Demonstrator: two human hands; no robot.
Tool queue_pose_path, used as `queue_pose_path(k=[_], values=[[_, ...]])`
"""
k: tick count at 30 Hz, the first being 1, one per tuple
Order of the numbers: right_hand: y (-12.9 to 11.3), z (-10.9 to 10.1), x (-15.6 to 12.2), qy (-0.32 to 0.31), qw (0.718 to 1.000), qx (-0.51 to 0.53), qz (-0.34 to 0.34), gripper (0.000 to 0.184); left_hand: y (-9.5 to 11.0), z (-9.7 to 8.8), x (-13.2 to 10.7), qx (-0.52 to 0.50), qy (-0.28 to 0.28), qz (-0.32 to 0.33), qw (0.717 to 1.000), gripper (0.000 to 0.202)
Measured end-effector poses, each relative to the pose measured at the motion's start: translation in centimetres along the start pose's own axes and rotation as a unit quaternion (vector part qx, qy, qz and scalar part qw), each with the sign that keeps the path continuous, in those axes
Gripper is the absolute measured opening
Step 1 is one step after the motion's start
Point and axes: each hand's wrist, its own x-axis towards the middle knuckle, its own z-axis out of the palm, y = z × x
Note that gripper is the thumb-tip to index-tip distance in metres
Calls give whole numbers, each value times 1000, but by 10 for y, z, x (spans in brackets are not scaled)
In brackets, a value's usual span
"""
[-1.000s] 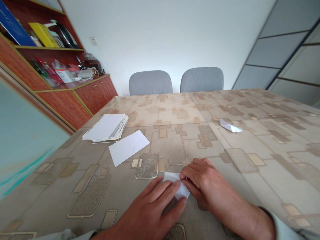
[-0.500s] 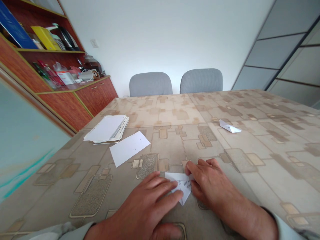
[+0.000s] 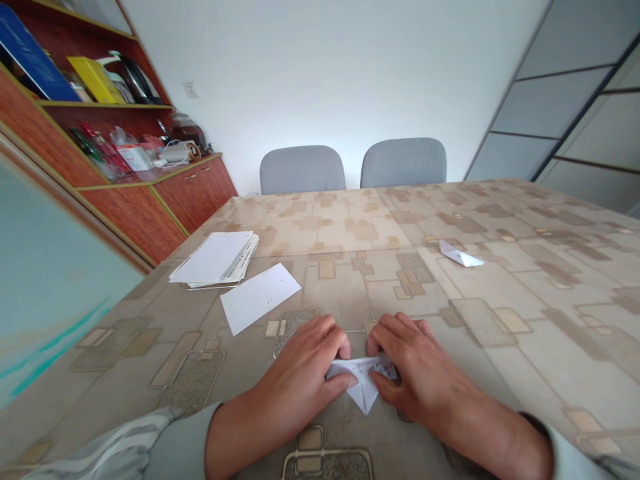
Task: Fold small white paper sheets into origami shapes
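Note:
A small folded piece of white paper (image 3: 363, 395) with handwriting on it lies on the table close to me, its pointed end toward me. My left hand (image 3: 315, 363) pinches its left side, thumb on the near face and fingers curled over the far edge. On the opposite side my right hand (image 3: 410, 360) grips it the same way, thumb pressed on the written part. Both outer corners of the paper are partly covered by my fingers.
A flat white sheet (image 3: 260, 298) lies ahead on the left, beside a stack of paper (image 3: 213, 259). Another folded paper piece (image 3: 460, 255) rests farther off to the right. Two grey chairs (image 3: 303, 169) stand behind the patterned table (image 3: 345, 220).
My left hand has gone from lying flat over the paper to pinching its left side. The paper's upper flap looks folded down more, and my right thumb now presses its face.

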Motion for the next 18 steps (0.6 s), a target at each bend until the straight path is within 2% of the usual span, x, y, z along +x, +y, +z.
queue_pose_path(k=[4,7,9,12,14,18], values=[[3,2,0,5,999,32,-40,25,0,7,-2,-19,0,15,1000,7],[4,-1,0,1,996,55,-75,17,0,8,-3,-25,31,40,998,5],[4,-5,1,30,993,58,-103,12,1,5,-3,-4,67,64,996,6],[1,-10,2,101,985,18,-142,14,3,-1,-1,63,114,113,985,18],[0,-9,2,121,979,-29,-164,20,3,-2,-1,118,106,127,979,24],[-1,-4,3,90,969,-115,-198,22,-1,5,-4,177,38,110,977,21]])
